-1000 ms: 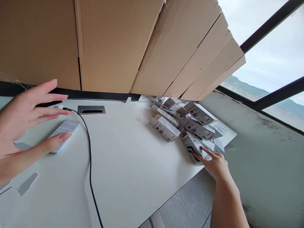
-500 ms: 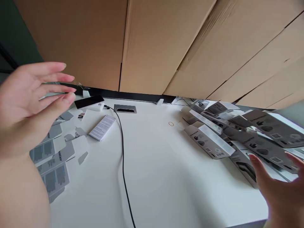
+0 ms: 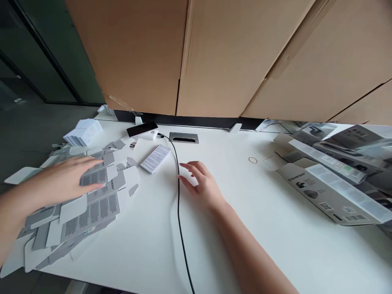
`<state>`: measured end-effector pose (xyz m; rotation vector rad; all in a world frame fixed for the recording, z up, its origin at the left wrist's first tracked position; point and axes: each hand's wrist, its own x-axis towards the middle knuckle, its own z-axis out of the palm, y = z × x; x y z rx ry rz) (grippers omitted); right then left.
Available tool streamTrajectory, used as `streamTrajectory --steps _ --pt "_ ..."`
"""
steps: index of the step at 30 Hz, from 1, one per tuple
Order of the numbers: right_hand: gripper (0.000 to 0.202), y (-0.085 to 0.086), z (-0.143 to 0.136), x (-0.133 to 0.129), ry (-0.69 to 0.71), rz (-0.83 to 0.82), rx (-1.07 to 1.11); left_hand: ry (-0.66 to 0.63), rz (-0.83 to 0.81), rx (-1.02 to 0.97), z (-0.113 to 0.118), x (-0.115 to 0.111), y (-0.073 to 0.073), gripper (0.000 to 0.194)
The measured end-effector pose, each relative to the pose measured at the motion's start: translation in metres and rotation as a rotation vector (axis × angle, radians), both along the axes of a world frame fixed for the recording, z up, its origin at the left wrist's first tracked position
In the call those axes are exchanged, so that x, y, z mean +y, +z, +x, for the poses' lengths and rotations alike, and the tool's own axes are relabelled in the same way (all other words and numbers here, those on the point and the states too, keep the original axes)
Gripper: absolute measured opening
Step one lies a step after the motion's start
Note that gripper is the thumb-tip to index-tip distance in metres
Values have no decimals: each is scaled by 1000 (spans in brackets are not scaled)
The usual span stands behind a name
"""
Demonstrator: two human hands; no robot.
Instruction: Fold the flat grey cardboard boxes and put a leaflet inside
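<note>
My left hand (image 3: 65, 178) lies flat, fingers spread, on a loose heap of unfolded grey-and-white carton blanks (image 3: 92, 206) at the table's left side. My right hand (image 3: 200, 183) hovers open over the white table (image 3: 232, 228) near its middle, just right of a black cable (image 3: 179, 192), holding nothing. A small white leaflet (image 3: 155, 158) lies between the two hands, slightly farther back. A pile of assembled grey product boxes (image 3: 332, 192) fills the right side, well away from both hands.
Large brown cardboard sheets (image 3: 214, 57) lean behind the table. A black phone on a white block (image 3: 142, 130), a grommet slot (image 3: 183, 139), a rubber band (image 3: 252, 160) and a stack of white cards (image 3: 83, 131) sit near the back edge.
The view swung left. My right hand left the boxes on the right and came to the table's middle. My left hand dropped from the air onto the flat carton blanks.
</note>
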<state>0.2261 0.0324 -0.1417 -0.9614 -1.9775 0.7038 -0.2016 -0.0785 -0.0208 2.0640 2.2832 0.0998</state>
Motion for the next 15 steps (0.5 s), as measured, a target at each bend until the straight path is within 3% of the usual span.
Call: streamTrajectory --steps 3,8,12,15 --pt "42 -12 14 5 -42 -33 21 -25 -7 67 -9 -13 -31 66" --pt "45 -12 18 6 -80 -64 35 -153 114 156 18 -12 -58 47" --pt "45 -10 16 4 -68 -81 44 -309 212 145 28 -4 -56 51" --pt "43 -8 15 1 -57 -81 84 -390 331 113 25 -6 -33 56"
